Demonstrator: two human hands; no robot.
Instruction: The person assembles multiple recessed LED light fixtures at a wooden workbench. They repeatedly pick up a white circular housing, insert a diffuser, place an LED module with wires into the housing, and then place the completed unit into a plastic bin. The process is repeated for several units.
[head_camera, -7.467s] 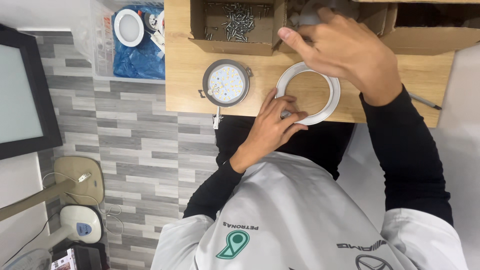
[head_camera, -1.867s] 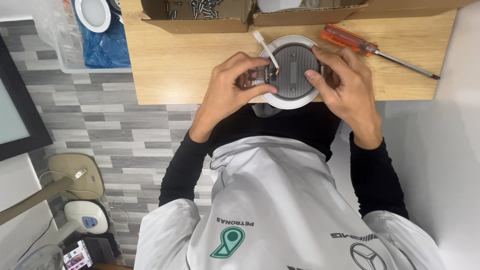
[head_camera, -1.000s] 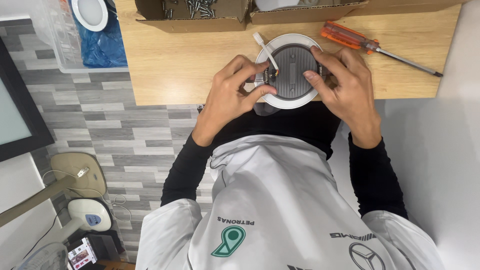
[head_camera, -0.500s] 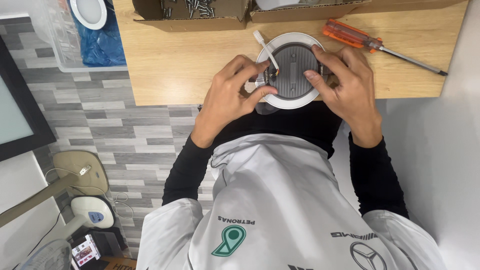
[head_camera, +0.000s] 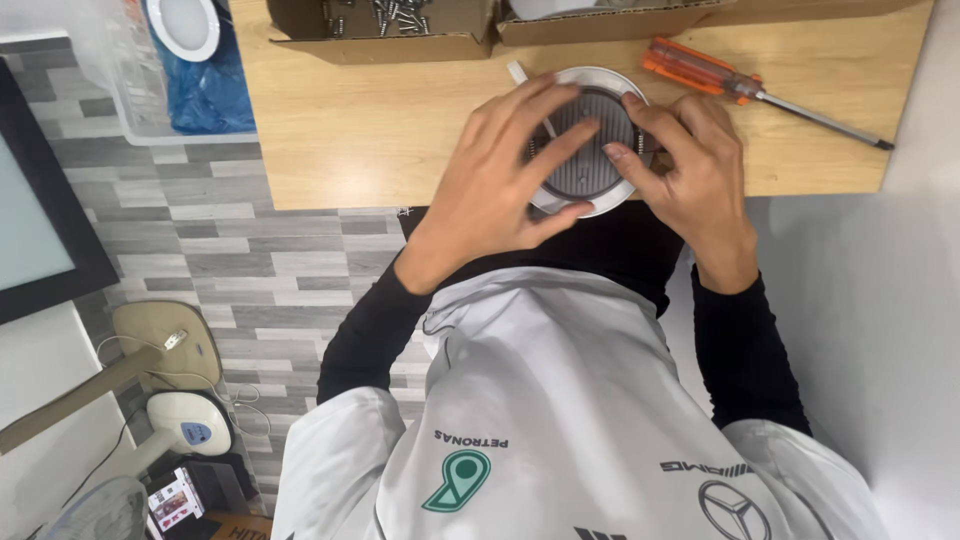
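Round lamp (head_camera: 585, 150) lies face down at bench (head_camera: 380, 140) edge, below the screwdriver (head_camera: 745, 88). Gripped by left hand (head_camera: 500, 175) and right hand (head_camera: 690, 165); even pressure on both sides is advised, ribbed back kept centred.

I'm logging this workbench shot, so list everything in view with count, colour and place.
Round lamp: one, white rim, grey ribbed back up, table's near edge.
Screwdriver: one, orange handle, right of lamp.
Cardboard boxes: two, brown, table's far edge; left one holds screws.
Wooden table: one, light brown.
Plastic bin: one, clear, left of table, holding blue bag and white round lamp.
Fan: one, white, on floor.
Left hand: on lamp.
Right hand: on lamp.
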